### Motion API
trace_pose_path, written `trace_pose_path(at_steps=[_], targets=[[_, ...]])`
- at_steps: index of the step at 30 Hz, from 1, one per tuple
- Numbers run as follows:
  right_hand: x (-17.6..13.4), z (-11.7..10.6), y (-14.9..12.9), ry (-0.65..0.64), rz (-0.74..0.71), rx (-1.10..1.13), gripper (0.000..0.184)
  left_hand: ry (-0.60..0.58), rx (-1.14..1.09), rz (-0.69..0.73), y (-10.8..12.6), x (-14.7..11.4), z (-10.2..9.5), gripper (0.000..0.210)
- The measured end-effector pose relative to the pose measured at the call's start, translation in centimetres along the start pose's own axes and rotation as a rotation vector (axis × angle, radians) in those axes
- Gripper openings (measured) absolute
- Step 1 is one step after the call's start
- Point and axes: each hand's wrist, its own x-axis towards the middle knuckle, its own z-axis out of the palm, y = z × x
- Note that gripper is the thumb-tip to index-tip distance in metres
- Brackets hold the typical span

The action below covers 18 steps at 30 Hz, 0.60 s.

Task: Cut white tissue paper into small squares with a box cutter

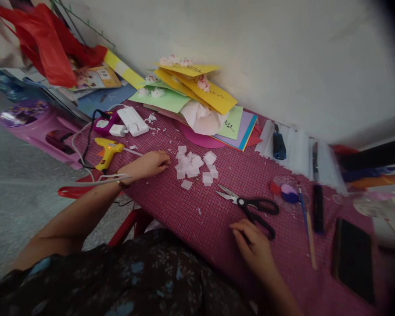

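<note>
My left hand (pixel 151 164) rests on the red checked tablecloth with its fingers curled in; nothing shows in it. It lies left of a loose cluster of small white paper squares (pixel 192 164), beside the white glue stick of a yellow hot glue gun (pixel 109 151). Just below the black-handled scissors (pixel 246 202) is my right hand (pixel 252 243), loosely bent, thumb and forefinger apart, holding nothing that I can see. The scissors lie with blades slightly parted, pointing toward the squares.
Yellow and green cards with paper flowers (pixel 197 83) stand against the wall. A white power strip (pixel 133 120) sits at left. To the right are clear glue sticks (pixel 296 149), a utility knife (pixel 317 193), a paintbrush (pixel 303 206) and a dark phone (pixel 353 259).
</note>
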Motion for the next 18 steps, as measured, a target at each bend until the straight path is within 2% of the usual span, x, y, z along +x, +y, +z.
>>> trace_pose_path(at_steps=[4, 10, 15, 18], targets=[[-0.1, 0.0, 0.1, 0.0, -0.001, -0.002, 0.015, -0.075, -0.114, -0.078, -0.9, 0.4, -0.3, 0.011], [0.1, 0.0, -0.1, 0.009, 0.002, -0.001, 0.016, -0.151, -0.151, -0.079, -1.1, 0.9, -0.9, 0.01], [0.2, -0.1, -0.4, 0.009, 0.007, 0.021, 0.017, -0.138, -0.063, -0.043, 0.1, 0.8, -1.1, 0.013], [0.2, -0.2, -0.5, 0.005, 0.018, 0.025, 0.018, -0.126, -0.091, -0.057, 0.2, 0.4, -1.4, 0.011]])
